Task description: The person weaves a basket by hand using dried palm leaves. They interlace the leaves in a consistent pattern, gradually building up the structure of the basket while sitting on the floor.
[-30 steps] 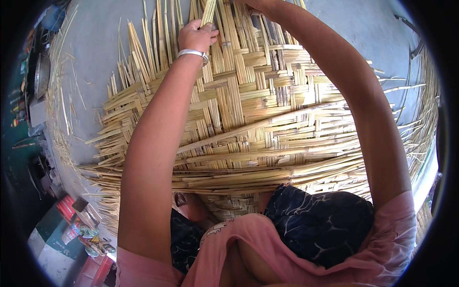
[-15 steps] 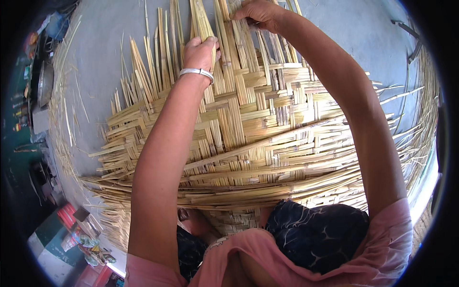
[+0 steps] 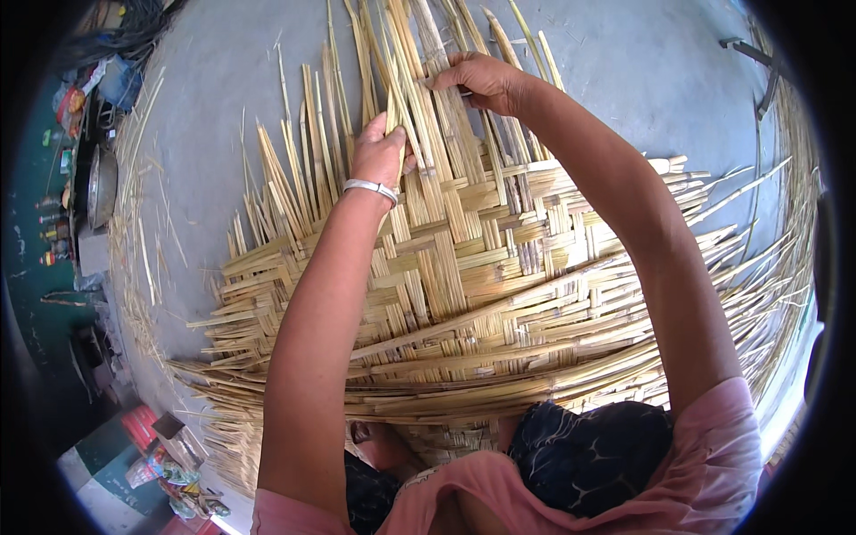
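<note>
A large mat [image 3: 437,276] of flat, straw-coloured split-cane strips lies woven in a crisscross pattern before me. Long loose strip ends fan out from its far edge. My left hand [image 3: 381,156], with a silver bangle at the wrist, is closed around a bundle of upright strips [image 3: 392,85] left of the middle. To its right, my right hand [image 3: 481,82] pinches a wide greyish strip [image 3: 455,125] between thumb and fingers. Several long strips [image 3: 517,308] lie crosswise over the near part of the mat, close to my knees.
Grey floor [image 3: 209,116] surrounds the mat. Loose strips [image 3: 138,187] are scattered at the left, and a heap of thin canes [image 3: 785,241] curves along the right. A metal pan [image 3: 102,185] and a red container [image 3: 140,426] stand at the left edge. Dark metal legs [image 3: 758,71] show at far right.
The whole view has shifted, so the mat sits lower in it. My right hand has come down relative to my left and stays on the strips; my left hand keeps its hold.
</note>
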The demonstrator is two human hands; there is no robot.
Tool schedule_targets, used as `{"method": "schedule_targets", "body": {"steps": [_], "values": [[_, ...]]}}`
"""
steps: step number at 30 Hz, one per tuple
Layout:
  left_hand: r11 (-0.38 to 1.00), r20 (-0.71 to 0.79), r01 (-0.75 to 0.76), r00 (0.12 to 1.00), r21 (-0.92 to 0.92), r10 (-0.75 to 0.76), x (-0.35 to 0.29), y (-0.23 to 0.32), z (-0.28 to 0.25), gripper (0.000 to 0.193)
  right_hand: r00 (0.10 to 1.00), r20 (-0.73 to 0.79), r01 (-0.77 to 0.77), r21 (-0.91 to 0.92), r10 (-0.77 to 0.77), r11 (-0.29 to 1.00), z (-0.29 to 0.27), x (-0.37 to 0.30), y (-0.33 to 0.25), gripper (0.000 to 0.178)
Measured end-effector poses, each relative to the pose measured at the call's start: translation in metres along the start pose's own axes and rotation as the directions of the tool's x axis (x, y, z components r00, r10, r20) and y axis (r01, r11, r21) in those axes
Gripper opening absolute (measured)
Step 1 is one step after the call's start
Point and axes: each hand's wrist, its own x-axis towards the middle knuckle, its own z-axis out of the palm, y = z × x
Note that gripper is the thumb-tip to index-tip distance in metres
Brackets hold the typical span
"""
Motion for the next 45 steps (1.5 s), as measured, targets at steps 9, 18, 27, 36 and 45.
{"method": "schedule_targets", "body": {"steps": [9, 18, 27, 36, 45], "values": [[0.998, 0.225, 0.014, 0.974, 0.066, -0.029, 0.000, 0.006, -0.007, 0.023, 0.974, -0.060, 0.226, 0.165, -0.219, 0.960, 0.000, -0.005, -0.014, 0.039], [0.941, 0.105, 0.045, 0.991, 0.336, -0.085, 0.003, 0.016, -0.011, 0.037, 0.847, -0.350, 0.446, 0.060, -0.399, 0.893, -0.044, -0.012, -0.019, 0.024], [0.454, 0.248, -0.155, 0.956, 0.878, -0.154, -0.002, 0.050, -0.060, 0.030, 0.880, -0.449, 0.233, 0.129, -0.153, 0.964, -0.039, -0.104, 0.046, 0.012], [0.348, 0.131, -0.043, 0.964, 0.937, -0.233, -0.025, 0.037, -0.062, 0.029, 0.893, -0.449, 0.126, 0.273, 0.011, 0.954, -0.015, -0.138, 0.072, 0.022], [0.208, 0.135, -0.097, 0.974, 0.973, -0.180, -0.023, 0.029, -0.061, 0.029, 0.822, -0.570, 0.344, 0.478, -0.012, 0.808, -0.055, -0.142, 0.084, 0.012]]}}
